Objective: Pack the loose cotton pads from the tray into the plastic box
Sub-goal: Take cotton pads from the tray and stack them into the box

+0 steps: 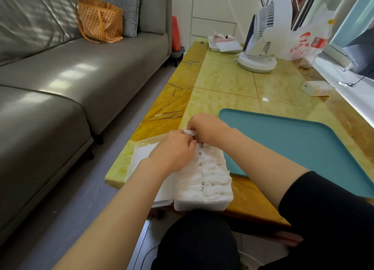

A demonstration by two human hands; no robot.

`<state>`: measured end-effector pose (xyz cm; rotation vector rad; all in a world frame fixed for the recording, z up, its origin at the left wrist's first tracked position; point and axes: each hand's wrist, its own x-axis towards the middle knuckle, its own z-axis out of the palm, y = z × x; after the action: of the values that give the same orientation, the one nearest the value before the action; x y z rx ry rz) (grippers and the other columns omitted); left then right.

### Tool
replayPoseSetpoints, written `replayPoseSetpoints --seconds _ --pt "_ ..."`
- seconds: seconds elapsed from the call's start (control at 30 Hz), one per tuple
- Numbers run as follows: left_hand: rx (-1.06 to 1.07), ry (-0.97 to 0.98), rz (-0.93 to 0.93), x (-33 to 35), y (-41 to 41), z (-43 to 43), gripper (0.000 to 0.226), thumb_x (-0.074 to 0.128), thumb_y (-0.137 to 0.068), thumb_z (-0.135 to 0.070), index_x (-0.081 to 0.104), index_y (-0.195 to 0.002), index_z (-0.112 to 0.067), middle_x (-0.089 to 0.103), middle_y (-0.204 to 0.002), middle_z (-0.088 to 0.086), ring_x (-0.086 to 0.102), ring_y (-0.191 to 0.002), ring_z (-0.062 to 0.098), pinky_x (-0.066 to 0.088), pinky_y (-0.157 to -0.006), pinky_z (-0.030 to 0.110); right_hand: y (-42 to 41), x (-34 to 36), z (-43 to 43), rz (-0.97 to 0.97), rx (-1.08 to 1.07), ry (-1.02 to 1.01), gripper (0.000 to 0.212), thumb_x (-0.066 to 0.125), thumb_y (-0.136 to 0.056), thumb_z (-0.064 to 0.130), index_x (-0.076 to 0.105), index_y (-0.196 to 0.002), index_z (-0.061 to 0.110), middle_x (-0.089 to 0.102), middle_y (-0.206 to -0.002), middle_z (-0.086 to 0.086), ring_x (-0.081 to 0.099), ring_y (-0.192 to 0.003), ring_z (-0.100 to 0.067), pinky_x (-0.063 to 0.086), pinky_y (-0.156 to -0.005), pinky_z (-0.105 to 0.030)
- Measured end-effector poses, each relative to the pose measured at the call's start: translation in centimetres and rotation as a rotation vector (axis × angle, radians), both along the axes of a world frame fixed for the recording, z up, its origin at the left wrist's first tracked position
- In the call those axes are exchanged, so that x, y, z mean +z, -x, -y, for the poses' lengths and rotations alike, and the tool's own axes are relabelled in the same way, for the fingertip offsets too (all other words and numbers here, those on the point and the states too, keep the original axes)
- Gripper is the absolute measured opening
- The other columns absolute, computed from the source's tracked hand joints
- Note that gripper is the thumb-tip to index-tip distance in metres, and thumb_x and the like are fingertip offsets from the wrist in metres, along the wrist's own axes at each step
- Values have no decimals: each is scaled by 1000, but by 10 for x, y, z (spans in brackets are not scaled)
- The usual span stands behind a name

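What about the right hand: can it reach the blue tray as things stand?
Probably yes. The tray lies just beside the right hand with nothing between them, though that hand now pinches a cotton pad over the box.

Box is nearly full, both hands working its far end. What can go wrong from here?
1. The plastic box sits at the near edge of the table, seemingly overhanging it; pressing down with the left hand and right hand might tip it off.
2. The cotton pads bulge above the rim, so some may spill or stop the lid, lying open to the left, from closing.
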<state>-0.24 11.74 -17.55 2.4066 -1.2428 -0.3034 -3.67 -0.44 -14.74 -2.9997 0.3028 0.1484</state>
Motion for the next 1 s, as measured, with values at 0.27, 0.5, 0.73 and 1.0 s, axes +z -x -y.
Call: replayPoseSetpoints --seconds 0.27,0.5,0.73,1.0 --pt "-1 19 -17 0 -1 1 34 37 -99 -21 66 -112 -9 57 -118 16 47 -113 31 37 -89 35 6 7 -10 -63 144 302 23 44 -91 5 58 -110 5 63 -111 -14 59 -103 -32 34 -67 -31" --pt "-13 -10 -15 -2 -1 -4 34 38 -101 -29 54 -129 -20 48 -115 9 39 -121 26 35 -94 34 20 7 -3 148 -6 17 18 56 -89 23 67 -103 21 69 -104 -1 61 -99 -22 44 -74 -33" --pt "20 -8 -4 -1 -3 -2 34 37 -100 -30 59 -122 -17 38 -98 5 47 -101 28 41 -85 36 10 7 -17 -8 37 106 22 50 -79 -1 48 -63 13 43 -62 -2 45 -72 -25 30 -57 -32" --pt "37 84 65 -4 16 -26 31 41 -100 -26 51 -129 -23 44 -114 6 43 -109 23 41 -91 38 39 -12 -13 72 57 -77 30 45 -90 -1 61 -115 6 55 -118 -13 49 -109 -26 42 -87 -37"
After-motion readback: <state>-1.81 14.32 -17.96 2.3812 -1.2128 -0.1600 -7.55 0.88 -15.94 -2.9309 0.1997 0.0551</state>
